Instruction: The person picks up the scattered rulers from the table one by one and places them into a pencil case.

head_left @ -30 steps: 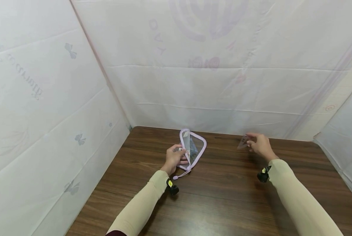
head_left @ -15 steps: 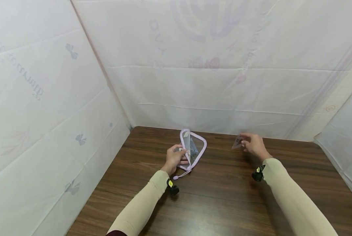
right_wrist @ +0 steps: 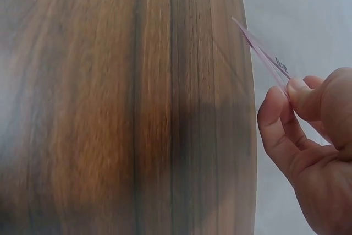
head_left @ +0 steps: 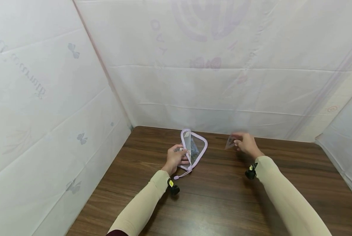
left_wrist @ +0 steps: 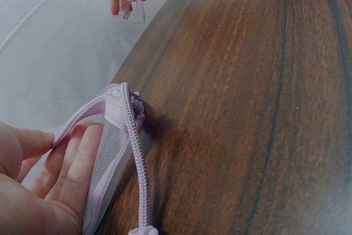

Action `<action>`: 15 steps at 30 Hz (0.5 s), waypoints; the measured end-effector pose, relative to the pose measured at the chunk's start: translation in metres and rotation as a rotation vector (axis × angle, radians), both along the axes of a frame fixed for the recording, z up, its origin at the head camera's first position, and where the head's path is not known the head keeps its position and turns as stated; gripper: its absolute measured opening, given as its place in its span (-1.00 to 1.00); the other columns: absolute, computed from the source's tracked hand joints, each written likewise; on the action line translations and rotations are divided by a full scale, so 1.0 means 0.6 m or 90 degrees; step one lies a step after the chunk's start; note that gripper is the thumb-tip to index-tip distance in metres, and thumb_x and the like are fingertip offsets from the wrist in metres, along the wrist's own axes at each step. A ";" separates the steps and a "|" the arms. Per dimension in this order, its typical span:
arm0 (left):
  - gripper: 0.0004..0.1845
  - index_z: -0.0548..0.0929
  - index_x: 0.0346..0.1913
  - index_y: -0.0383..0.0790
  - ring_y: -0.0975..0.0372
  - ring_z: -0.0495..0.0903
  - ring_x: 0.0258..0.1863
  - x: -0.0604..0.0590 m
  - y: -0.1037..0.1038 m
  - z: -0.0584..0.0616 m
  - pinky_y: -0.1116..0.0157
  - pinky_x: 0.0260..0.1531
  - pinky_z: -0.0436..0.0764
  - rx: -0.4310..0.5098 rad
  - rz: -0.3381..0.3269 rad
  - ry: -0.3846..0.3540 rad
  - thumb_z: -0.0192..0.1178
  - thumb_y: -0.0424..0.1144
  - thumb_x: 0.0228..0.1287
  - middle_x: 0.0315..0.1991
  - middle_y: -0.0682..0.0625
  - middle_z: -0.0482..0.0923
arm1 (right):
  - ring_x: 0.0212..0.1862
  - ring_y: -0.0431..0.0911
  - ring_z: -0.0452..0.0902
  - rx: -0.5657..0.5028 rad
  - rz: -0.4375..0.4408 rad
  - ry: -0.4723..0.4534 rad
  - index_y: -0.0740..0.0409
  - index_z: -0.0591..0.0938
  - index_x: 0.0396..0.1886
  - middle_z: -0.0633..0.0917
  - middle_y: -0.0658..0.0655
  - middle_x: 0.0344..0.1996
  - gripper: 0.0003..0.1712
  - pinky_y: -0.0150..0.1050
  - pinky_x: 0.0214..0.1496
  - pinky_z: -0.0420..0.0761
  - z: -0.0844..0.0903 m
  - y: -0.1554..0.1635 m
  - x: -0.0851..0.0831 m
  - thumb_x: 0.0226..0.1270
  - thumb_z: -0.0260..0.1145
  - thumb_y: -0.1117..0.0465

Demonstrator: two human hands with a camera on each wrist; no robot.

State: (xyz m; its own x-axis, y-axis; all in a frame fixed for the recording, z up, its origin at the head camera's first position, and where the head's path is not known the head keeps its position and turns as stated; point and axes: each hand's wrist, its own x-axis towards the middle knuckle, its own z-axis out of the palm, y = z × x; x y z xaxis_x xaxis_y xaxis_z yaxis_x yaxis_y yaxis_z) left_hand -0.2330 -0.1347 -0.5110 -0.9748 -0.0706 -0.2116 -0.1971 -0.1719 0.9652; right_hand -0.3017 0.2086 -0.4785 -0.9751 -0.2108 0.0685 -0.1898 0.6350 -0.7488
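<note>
A clear pouch (head_left: 194,148) with lilac trim and a zipper (left_wrist: 136,163) lies on the brown wooden table (head_left: 223,190) near the back wall. My left hand (head_left: 173,158) grips its left edge and holds the mouth apart, fingers inside the lip (left_wrist: 77,174). My right hand (head_left: 244,143) hovers to the right of the pouch and pinches a small clear plastic triangle (head_left: 230,142), also seen thin and edge-on (right_wrist: 263,54) between thumb and fingers. Something clear shows inside the pouch.
White sheeting (head_left: 211,82) walls the table at the back, left and right. Bare wood stretches toward the near edge.
My right hand has carried the clear triangle leftward, closer to the pouch. The left hand and the pouch have stayed where they were.
</note>
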 end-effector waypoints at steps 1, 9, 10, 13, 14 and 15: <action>-0.70 0.54 0.13 -0.42 0.15 0.74 -0.53 0.001 0.000 0.000 0.11 -0.42 0.83 0.003 0.001 0.000 0.26 -0.47 0.40 -0.34 -0.19 0.75 | -0.36 -0.04 0.68 0.004 0.004 0.001 0.34 0.52 0.36 0.63 0.47 0.12 -0.54 -0.26 -0.41 0.78 0.000 -0.003 -0.001 0.51 0.22 0.44; -0.71 0.53 0.14 -0.43 0.13 0.75 -0.50 0.001 0.000 0.000 0.08 -0.41 0.83 0.014 -0.005 0.012 0.24 -0.47 0.42 -0.32 -0.22 0.75 | -0.37 0.04 0.69 0.011 0.041 0.000 0.33 0.52 0.38 0.60 0.49 0.17 -0.54 -0.12 -0.33 0.81 0.003 -0.030 -0.006 0.53 0.19 0.44; -0.71 0.53 0.14 -0.43 0.13 0.75 -0.50 0.002 0.000 0.000 0.08 -0.40 0.83 0.013 -0.005 0.012 0.24 -0.46 0.42 -0.31 -0.22 0.75 | -0.36 0.05 0.69 0.012 0.044 -0.002 0.33 0.52 0.37 0.61 0.48 0.16 -0.54 -0.11 -0.32 0.82 0.004 -0.034 -0.008 0.53 0.19 0.44; -0.69 0.53 0.16 -0.43 0.12 0.75 -0.48 0.002 -0.001 0.001 0.08 -0.38 0.84 0.010 -0.006 0.010 0.24 -0.46 0.42 -0.29 -0.23 0.75 | -0.35 0.05 0.68 0.012 0.046 -0.010 0.31 0.54 0.36 0.64 0.43 0.13 -0.55 -0.11 -0.33 0.81 0.004 -0.047 -0.011 0.52 0.20 0.44; -0.69 0.53 0.16 -0.43 0.12 0.75 -0.48 0.002 0.000 0.001 0.08 -0.38 0.84 0.010 -0.006 0.009 0.24 -0.46 0.42 -0.29 -0.24 0.75 | -0.36 0.04 0.67 0.011 0.048 -0.011 0.31 0.55 0.35 0.65 0.42 0.12 -0.56 -0.13 -0.34 0.81 0.003 -0.051 -0.012 0.52 0.20 0.45; -0.69 0.54 0.15 -0.43 0.12 0.75 -0.48 0.001 0.000 0.001 0.08 -0.39 0.84 0.010 -0.004 0.005 0.24 -0.46 0.41 -0.30 -0.22 0.75 | -0.35 0.02 0.67 0.009 0.051 -0.012 0.31 0.56 0.34 0.65 0.41 0.13 -0.56 -0.15 -0.35 0.81 0.002 -0.055 -0.014 0.51 0.20 0.45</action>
State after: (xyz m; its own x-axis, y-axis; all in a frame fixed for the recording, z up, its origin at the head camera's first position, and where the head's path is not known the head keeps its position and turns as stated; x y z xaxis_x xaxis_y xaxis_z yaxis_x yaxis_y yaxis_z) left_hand -0.2322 -0.1350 -0.5104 -0.9770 -0.0607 -0.2044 -0.1901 -0.1866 0.9639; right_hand -0.3100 0.1757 -0.4770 -0.9563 -0.2888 0.0466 -0.2261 0.6287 -0.7441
